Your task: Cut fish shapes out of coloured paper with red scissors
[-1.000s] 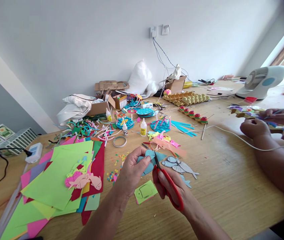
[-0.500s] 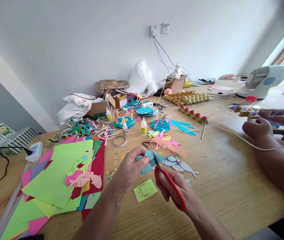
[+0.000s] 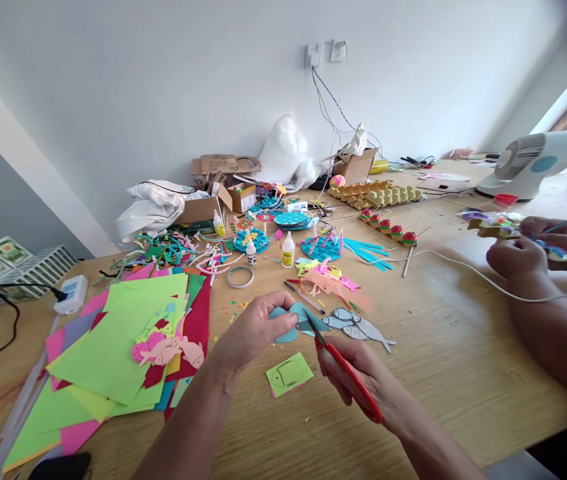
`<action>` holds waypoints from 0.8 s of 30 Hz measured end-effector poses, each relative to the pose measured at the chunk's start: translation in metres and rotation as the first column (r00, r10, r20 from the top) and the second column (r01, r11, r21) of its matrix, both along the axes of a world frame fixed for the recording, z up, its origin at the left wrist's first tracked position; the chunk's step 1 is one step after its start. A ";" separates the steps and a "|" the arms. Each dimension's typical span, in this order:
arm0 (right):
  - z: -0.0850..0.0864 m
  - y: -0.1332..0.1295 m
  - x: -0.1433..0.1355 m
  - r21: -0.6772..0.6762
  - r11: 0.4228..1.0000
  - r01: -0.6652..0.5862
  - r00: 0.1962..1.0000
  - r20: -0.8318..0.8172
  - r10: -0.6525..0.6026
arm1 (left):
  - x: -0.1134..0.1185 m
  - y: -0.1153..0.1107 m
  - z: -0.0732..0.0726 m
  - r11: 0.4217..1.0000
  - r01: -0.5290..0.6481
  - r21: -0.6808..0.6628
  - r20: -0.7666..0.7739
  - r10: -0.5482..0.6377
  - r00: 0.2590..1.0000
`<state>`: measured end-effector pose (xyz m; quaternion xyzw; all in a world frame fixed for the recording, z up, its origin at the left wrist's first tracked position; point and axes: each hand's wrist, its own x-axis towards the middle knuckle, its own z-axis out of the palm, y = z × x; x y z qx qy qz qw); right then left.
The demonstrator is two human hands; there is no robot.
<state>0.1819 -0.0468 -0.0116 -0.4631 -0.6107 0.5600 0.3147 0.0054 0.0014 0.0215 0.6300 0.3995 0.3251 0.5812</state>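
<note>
My left hand (image 3: 269, 327) pinches a piece of blue paper (image 3: 283, 333) between thumb and fingers above the table. In my right hand (image 3: 350, 370) is a pair of scissors with red handles (image 3: 363, 393), its blades pointing up and left at the paper's right part. Just below the hands lies a small green card with a fish drawn on it (image 3: 289, 375), on top of a pink sheet. Grey-blue paper fish (image 3: 363, 330) overlap one another right of the blades. A pen (image 3: 306, 297) rests behind the blue paper.
Coloured paper sheets (image 3: 108, 340) with pink paper fish (image 3: 170, 350) cover the left side. Glue bottles (image 3: 288, 253), a tape roll (image 3: 240, 277) and blue decorated discs (image 3: 322, 249) stand behind. A white cable (image 3: 463, 263) crosses the right, near another person's hands (image 3: 518, 257) and a fan (image 3: 528, 163).
My right hand and the scissors have shifted slightly right and down. The blue paper has turned in my left hand. The view has tilted a little.
</note>
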 end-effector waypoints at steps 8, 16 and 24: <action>0.000 0.000 -0.001 -0.015 0.999 0.050 0.999 0.014 -0.049 | -0.002 0.003 0.001 0.999 -0.035 0.042 0.056 0.032 0.998; -0.002 0.005 -0.018 0.080 0.960 0.267 0.941 -0.237 -0.241 | 0.011 -0.003 0.001 0.960 -0.278 -0.038 0.371 0.272 0.888; -0.001 0.005 -0.033 0.059 0.972 0.229 0.945 -0.253 -0.207 | 0.024 -0.005 -0.008 0.968 -0.250 -0.028 0.399 0.240 0.885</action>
